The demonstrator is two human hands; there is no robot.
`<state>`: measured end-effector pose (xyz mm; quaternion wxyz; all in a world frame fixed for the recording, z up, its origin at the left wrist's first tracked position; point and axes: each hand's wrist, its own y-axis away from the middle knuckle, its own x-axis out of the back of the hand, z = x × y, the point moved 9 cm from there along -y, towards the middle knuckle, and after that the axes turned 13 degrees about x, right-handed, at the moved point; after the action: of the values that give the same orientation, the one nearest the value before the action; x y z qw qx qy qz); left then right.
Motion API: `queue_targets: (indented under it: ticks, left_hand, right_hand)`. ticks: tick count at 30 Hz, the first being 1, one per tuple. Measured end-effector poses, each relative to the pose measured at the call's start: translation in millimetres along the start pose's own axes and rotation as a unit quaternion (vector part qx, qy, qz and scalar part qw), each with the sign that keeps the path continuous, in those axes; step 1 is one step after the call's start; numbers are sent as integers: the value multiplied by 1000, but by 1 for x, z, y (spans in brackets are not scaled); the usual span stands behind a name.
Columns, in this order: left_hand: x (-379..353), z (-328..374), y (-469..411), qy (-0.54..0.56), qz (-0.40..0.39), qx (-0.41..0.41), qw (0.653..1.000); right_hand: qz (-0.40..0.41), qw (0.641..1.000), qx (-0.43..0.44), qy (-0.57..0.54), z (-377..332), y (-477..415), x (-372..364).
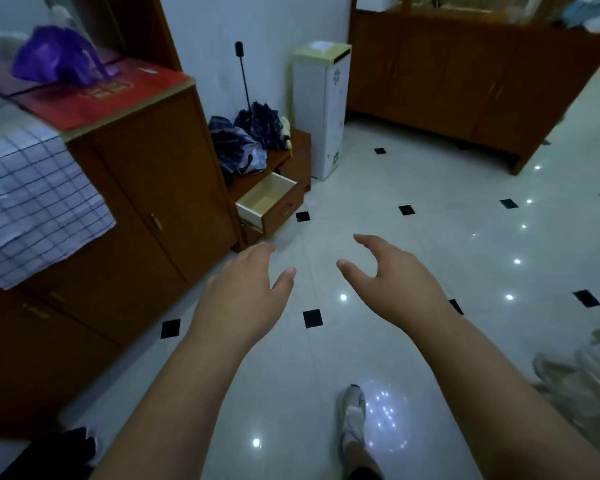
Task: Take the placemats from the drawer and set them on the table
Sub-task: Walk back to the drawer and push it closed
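Note:
A small wooden drawer point(280, 202) stands pulled out of a low brown cabinet ahead of me, near the floor. Its pale inside shows nothing; I see no placemats in it. Both my hands reach forward over the tiled floor, short of the drawer. My left hand point(246, 289) has its fingers spread, palm down, and holds nothing. My right hand point(392, 275) is curled open, thumb apart from the fingers, also holding nothing. A checked blue and white cloth point(32, 202) drapes a surface at the far left.
A tall brown cabinet point(146, 188) with a red box point(97, 95) and a purple bag point(59, 57) is at left. Folded umbrellas point(253, 136) lie on the low cabinet. A white bin point(321, 112) stands by the wall. My foot point(354, 417) is on the glossy floor.

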<state>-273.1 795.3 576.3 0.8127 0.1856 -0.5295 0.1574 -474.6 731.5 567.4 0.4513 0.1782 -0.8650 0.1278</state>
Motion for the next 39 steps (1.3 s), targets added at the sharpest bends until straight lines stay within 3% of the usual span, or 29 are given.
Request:
queue_targets:
  ticks: [8, 15, 29, 39]
  left_hand:
    - [-25, 89, -166, -8, -12, 8, 1000]
    - [-24, 132, -288, 19, -16, 51, 998]
    - [-56, 127, -615, 115, 11, 109, 987]
    - [-46, 99, -811, 107, 53, 200, 973]
  right_hand:
    - [-11, 1000, 3, 5, 84, -174, 22]
    - [-44, 997, 52, 38, 107, -313, 51]
    - [-106, 983, 122, 82, 144, -654, -22]
    - [-158, 969, 185, 30, 138, -879, -89]
